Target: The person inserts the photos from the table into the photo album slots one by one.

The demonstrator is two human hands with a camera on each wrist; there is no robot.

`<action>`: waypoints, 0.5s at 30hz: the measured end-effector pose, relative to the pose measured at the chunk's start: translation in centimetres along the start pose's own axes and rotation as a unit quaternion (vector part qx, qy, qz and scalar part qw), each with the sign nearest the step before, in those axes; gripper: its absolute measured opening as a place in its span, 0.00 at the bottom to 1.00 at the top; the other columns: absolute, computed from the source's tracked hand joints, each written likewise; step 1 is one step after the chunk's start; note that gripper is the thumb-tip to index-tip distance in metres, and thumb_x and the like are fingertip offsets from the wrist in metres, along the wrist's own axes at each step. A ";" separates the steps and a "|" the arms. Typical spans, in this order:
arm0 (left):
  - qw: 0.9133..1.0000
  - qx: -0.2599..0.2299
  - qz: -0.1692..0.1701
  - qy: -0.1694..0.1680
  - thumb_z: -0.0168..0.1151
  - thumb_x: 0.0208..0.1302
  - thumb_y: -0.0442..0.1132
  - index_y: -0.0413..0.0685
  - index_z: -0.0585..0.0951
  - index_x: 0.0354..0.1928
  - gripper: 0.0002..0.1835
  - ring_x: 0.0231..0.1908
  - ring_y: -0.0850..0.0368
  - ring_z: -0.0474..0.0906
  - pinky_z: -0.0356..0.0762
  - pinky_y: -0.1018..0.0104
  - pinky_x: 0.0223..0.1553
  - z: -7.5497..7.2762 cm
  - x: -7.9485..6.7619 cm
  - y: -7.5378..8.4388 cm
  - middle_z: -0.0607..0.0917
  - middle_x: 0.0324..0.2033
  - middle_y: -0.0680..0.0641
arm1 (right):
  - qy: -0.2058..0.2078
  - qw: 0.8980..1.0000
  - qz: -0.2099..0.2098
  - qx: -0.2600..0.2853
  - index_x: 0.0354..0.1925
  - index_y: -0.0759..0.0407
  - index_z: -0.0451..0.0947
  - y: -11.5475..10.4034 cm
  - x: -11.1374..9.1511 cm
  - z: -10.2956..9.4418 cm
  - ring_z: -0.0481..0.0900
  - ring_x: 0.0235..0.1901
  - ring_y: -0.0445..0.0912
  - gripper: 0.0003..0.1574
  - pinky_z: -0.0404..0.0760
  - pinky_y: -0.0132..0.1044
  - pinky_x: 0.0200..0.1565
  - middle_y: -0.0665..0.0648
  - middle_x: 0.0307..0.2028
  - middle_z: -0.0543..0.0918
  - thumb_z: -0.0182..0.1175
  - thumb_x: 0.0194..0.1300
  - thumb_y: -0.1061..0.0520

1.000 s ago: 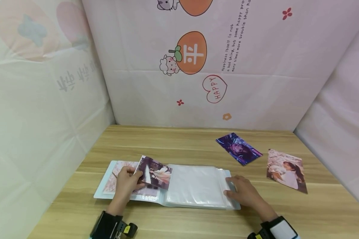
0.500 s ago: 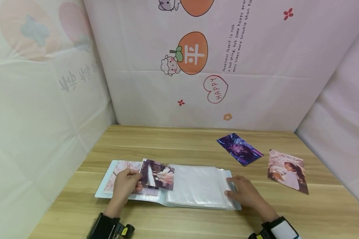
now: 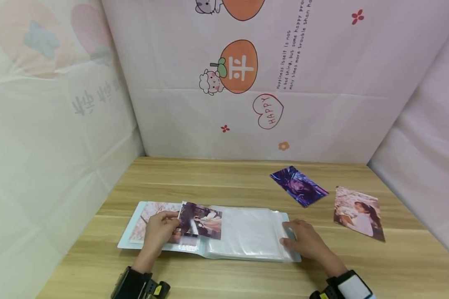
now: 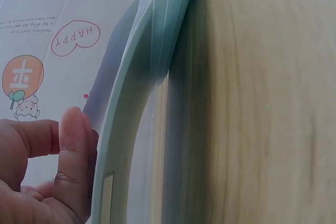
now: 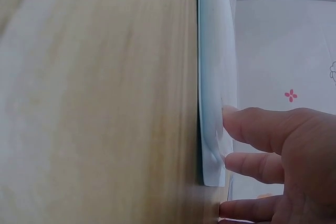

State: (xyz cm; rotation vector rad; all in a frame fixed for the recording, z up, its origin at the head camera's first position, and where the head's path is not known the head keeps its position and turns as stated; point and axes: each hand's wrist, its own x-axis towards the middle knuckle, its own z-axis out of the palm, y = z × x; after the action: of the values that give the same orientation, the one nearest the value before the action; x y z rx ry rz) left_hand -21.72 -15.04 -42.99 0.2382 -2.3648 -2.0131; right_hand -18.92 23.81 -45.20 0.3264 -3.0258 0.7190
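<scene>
A photo album (image 3: 125,241) with a pale blue cover lies open on the wooden table. Its left page bears a pink blossom picture (image 3: 139,226); the right page is a clear plastic sleeve (image 3: 247,232) with no picture showing. My left hand (image 3: 159,232) pinches a dark photo (image 3: 209,222) by its left edge between thumb and fingers, over the album's fold. That photo overlaps the left part of the sleeve in the head view. My right hand (image 3: 307,238) rests its fingertips on the album's right edge, as the right wrist view also shows, with thumb (image 5: 247,127) and fingers extended.
Two loose photos lie on the table (image 3: 209,182) at the right: a purple-blue one (image 3: 298,186) towards the back and a pink one (image 3: 359,214) nearer. White printed cloth (image 3: 321,124) walls off the back and both sides.
My left hand has brought the dark photo slightly rightwards and lower, further over the clear sleeve. My right hand stays at the album's right edge.
</scene>
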 end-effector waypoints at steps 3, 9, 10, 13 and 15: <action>1.000 0.009 0.004 0.000 0.55 0.59 0.27 0.30 0.78 0.46 0.13 0.15 0.55 0.77 0.79 0.63 0.19 0.3 -0.1 -0.1 0.82 0.23 0.43 | 0.000 1.000 -0.001 0.001 0.52 0.68 0.75 0.0 0.0 0.0 0.70 0.49 0.67 0.31 0.68 0.60 0.49 0.69 0.48 0.75 0.66 0.55 0.51; 1.000 0.019 0.001 -0.009 0.54 0.61 0.29 0.30 0.78 0.45 0.12 0.15 0.55 0.78 0.79 0.64 0.19 0.9 0.0 -0.3 0.82 0.23 0.44 | -0.003 1.000 0.004 0.000 0.52 0.68 0.75 0.0 0.1 0.1 0.70 0.49 0.66 0.31 0.68 0.60 0.49 0.70 0.48 0.75 0.67 0.54 0.52; 1.000 0.022 0.003 -0.012 0.54 0.61 0.28 0.29 0.78 0.45 0.12 0.15 0.55 0.78 0.79 0.64 0.19 1.0 0.0 -0.3 0.82 0.22 0.44 | -0.003 1.000 0.005 -0.001 0.52 0.68 0.75 0.0 0.1 0.1 0.70 0.49 0.66 0.31 0.68 0.59 0.50 0.70 0.48 0.75 0.67 0.54 0.52; 0.999 0.032 0.006 -0.018 0.53 0.60 0.27 0.29 0.79 0.44 0.12 0.15 0.56 0.77 0.79 0.64 0.19 1.2 0.0 -0.4 0.81 0.21 0.45 | -0.003 1.000 0.004 0.000 0.52 0.68 0.75 0.0 0.1 0.1 0.70 0.49 0.67 0.31 0.68 0.60 0.50 0.70 0.48 0.75 0.67 0.54 0.52; 0.999 0.041 0.011 -0.022 0.53 0.60 0.28 0.30 0.80 0.44 0.12 0.15 0.56 0.77 0.79 0.64 0.18 1.3 0.0 -0.5 0.81 0.21 0.45 | -0.001 1.000 0.003 0.002 0.52 0.68 0.75 0.0 0.1 0.1 0.70 0.49 0.67 0.31 0.68 0.60 0.50 0.70 0.48 0.75 0.67 0.54 0.52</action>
State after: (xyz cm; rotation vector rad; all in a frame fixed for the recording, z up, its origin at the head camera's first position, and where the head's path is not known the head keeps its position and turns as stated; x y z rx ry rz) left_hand -21.86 -13.80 -43.69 0.1727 -2.4668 -1.9351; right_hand -19.00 23.81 -45.27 0.3199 -3.0295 0.7242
